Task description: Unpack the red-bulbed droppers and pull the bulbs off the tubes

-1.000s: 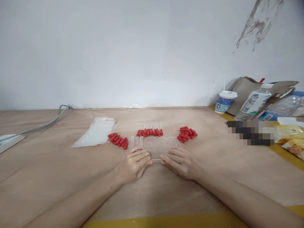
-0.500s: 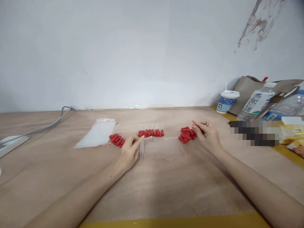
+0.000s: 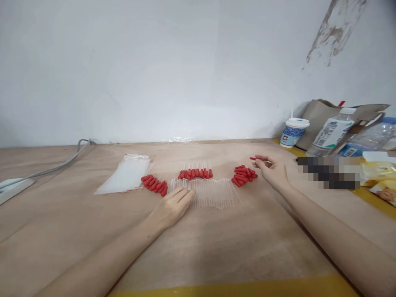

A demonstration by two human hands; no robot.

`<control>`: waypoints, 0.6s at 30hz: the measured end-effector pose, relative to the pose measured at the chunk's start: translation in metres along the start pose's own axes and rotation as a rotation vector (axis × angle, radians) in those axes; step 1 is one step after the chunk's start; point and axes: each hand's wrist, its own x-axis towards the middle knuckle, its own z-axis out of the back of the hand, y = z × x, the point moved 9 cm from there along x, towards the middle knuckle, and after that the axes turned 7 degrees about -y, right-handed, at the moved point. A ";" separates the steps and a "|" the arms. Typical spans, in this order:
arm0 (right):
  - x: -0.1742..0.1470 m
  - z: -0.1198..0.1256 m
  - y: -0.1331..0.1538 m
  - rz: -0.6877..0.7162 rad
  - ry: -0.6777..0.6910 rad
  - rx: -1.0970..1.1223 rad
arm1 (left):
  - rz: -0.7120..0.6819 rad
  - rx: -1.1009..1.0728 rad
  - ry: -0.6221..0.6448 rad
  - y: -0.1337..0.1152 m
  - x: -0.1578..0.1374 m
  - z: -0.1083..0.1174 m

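Note:
My left hand [image 3: 175, 205] rests over the left part of a row of thin clear tubes [image 3: 216, 193], its fingers bent together; whatever is under the fingertips is hidden. Between thumb and fingers, my right hand [image 3: 270, 168] pinches a small red rubber bulb [image 3: 253, 158] above the table. Just left of that hand lies a pile of red bulbs [image 3: 244, 175]. A second group of red bulbs [image 3: 154, 185] sits beyond my left hand. Behind the tubes stretches a row of clear tubes with red bulbs on their near ends [image 3: 196, 173].
A stack of clear plastic bags [image 3: 125, 175] lies on the wooden table [image 3: 213, 251] at left, with a grey cable [image 3: 58, 166] further left. At right stand a paper cup [image 3: 293, 133], a bottle [image 3: 332, 133], a bag [image 3: 315, 119] and yellow packets [image 3: 379, 173].
My left hand has moved down onto the tubes; the tube that showed at its fingertips is no longer distinct. My right hand has drawn slightly right with the red bulb, which now shows more clearly.

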 end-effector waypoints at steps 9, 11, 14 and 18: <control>0.025 -0.031 -0.017 -0.055 0.151 -0.189 | 0.110 -0.095 -0.019 0.004 -0.004 -0.003; 0.026 -0.032 -0.022 -0.049 0.156 -0.232 | 0.115 -0.137 0.002 0.005 -0.005 -0.004; 0.026 -0.032 -0.027 -0.030 0.152 -0.292 | 0.149 -0.183 0.042 0.009 -0.003 -0.005; 0.025 -0.034 -0.028 -0.007 0.146 -0.371 | 0.196 -0.212 0.083 0.015 -0.001 -0.003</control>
